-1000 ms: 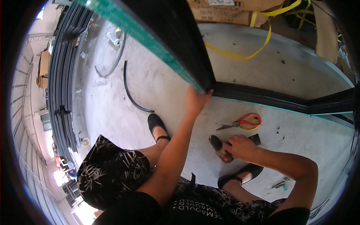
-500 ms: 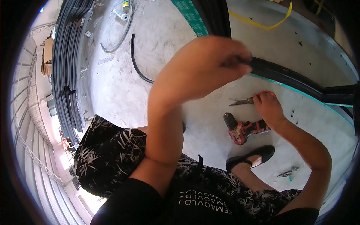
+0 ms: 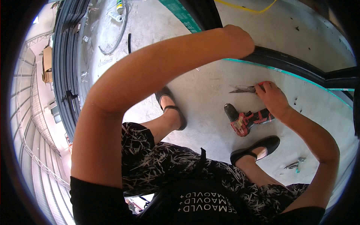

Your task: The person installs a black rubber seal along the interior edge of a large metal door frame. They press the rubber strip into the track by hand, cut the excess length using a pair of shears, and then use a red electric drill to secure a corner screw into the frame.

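My right hand (image 3: 273,100) is closed round the red handles of a pair of scissors (image 3: 243,89), low over the floor with the blades pointing left. Just below it lies a red and black cordless drill (image 3: 243,122). My left arm stretches across the view, and its hand (image 3: 238,40) is bent over the corner of a black frame (image 3: 285,60). Only the back of that hand and the wrist show; its fingers are hidden. Green printed film (image 3: 180,17) runs along one member of the frame, and a thin teal strip edges the other.
Long dark profiles (image 3: 67,71) are stacked at the left. A clear hose (image 3: 122,35), a bottle (image 3: 119,5) and a white roll (image 3: 115,16) lie at the far left. A small metal tool (image 3: 295,164) lies beyond my right shoe (image 3: 258,149). Yellow strap (image 3: 247,9) crosses the far floor.
My left forearm has swung flatter, and the hand has turned so its fingers no longer show. The right hand stays on the scissors. My left leg and shoe have come into view.
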Motion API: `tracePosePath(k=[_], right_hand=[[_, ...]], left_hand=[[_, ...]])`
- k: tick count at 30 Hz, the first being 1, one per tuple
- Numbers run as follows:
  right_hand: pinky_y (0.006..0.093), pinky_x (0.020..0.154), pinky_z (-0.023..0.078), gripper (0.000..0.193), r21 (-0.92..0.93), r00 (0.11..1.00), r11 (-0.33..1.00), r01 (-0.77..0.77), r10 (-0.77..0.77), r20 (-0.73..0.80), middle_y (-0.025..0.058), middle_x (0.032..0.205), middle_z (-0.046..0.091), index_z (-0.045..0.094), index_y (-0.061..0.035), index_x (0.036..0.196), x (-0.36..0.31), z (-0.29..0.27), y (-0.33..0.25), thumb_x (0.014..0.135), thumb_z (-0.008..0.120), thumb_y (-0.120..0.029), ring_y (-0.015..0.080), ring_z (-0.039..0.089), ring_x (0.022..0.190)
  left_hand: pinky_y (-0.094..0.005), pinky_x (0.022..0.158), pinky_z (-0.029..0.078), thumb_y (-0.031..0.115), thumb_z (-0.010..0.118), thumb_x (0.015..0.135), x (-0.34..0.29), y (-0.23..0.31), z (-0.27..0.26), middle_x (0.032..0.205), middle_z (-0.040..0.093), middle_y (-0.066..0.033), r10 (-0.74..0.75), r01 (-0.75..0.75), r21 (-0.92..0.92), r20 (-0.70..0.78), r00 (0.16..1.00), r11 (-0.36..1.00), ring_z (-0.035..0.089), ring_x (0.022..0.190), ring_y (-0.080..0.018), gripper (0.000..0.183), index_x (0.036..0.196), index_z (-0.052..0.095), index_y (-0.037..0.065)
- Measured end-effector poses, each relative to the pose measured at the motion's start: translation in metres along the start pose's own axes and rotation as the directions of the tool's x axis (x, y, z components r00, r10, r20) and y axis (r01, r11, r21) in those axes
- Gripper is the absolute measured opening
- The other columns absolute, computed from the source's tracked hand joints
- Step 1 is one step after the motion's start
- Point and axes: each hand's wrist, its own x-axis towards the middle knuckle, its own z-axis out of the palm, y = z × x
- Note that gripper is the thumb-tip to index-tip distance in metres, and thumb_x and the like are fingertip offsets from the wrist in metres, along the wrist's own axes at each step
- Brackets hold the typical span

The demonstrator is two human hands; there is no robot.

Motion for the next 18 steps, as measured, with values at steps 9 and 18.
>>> tracePosePath(k=[9,18], right_hand=[[0.0329,0.074,0.053,0.046,0.037,0.993,0.999,-0.005,0.009,-0.119,0.0087,0.097,0.055,0.056,-0.0089,0.121,-0.002,0.006,0.007,0.076,0.063,-0.014,0.0235,0.057,0.09],[0.035,0.073,0.053,0.032,0.082,0.995,0.995,-0.049,0.042,0.085,0.0108,0.085,0.06,0.06,-0.0051,0.106,0.01,0.004,0.001,0.073,0.062,-0.009,0.0246,0.061,0.083]], left_hand=[[-0.0394,0.058,0.054,0.003,0.067,0.065,0.007,-0.012,0.025,0.07,0.064,-0.0087,0.062,-0.05,0.37,-0.02,0.998,0.928,0.065,0.073,-0.0274,0.004,0.068,0.068,0.006],[-0.0294,0.061,0.043,0.007,0.072,0.058,0.015,-0.007,0.053,0.065,0.064,-0.0005,0.129,-0.123,0.492,0.022,0.991,0.862,0.062,0.073,-0.018,0.011,0.058,0.065,0.016]])
